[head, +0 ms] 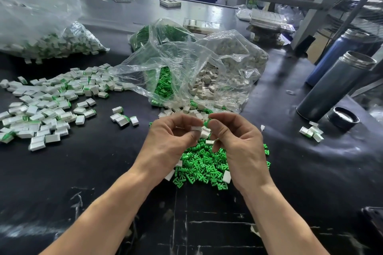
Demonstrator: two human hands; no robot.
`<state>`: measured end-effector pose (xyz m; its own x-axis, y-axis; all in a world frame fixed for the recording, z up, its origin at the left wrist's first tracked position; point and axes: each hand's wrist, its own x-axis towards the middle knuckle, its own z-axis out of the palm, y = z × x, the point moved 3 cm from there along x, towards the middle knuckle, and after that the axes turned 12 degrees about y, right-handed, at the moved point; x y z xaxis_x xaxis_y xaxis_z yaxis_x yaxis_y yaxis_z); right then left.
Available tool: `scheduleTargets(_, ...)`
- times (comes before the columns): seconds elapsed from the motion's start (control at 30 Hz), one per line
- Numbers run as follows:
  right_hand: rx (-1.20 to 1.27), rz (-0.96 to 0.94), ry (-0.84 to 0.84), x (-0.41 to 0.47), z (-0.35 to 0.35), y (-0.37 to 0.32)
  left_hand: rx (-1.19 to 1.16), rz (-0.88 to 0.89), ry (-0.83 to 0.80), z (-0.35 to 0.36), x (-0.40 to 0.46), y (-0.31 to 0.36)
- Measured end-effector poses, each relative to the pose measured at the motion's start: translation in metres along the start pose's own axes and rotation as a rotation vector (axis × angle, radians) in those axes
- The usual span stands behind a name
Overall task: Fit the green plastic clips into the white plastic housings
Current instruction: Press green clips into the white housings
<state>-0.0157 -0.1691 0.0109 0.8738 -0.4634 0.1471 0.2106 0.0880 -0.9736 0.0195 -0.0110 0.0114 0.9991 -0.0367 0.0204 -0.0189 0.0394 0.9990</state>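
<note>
Left hand [172, 141] pinches white housing [196, 129]; right hand [238, 141] pinches green clip [206, 124] beside it.

Bright, even overhead light, daylight-ish. Sheen streaks on the glossy black table top [279, 80], strongest toward the far edge. Specular glare on the crumpled clear plastic bags [186, 62], washing out their contents. Shadows soft, short, under the forearms. Wide-angle barrel distortion: grey metal frame posts [323, 2] lean at the right edge. Far background and top-left corner soft, slightly blurred.
</note>
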Motion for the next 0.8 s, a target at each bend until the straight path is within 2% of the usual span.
scheduleTargets(0.17, -0.088, -0.013, -0.032, -0.003, 0.0037, 0.002, 0.013, 0.01, -0.011, 0.0025, -0.0023, 0.0007)
scheduleTargets(0.4, -0.052, 0.035, -0.019, -0.0019, 0.0036, 0.004, -0.037, 0.045, 0.012, -0.0007, 0.0001, 0.0027)
scheduleTargets(0.57, -0.057, 0.017, -0.011, -0.0014, 0.0028, 0.0034, 0.14, 0.17, -0.026, 0.0027, -0.0025, 0.005)
scheduleTargets(0.8, -0.094, 0.025, -0.026, -0.0026, 0.0027, 0.0035, 0.107, 0.18, -0.003, 0.0029, -0.0043, 0.0062)
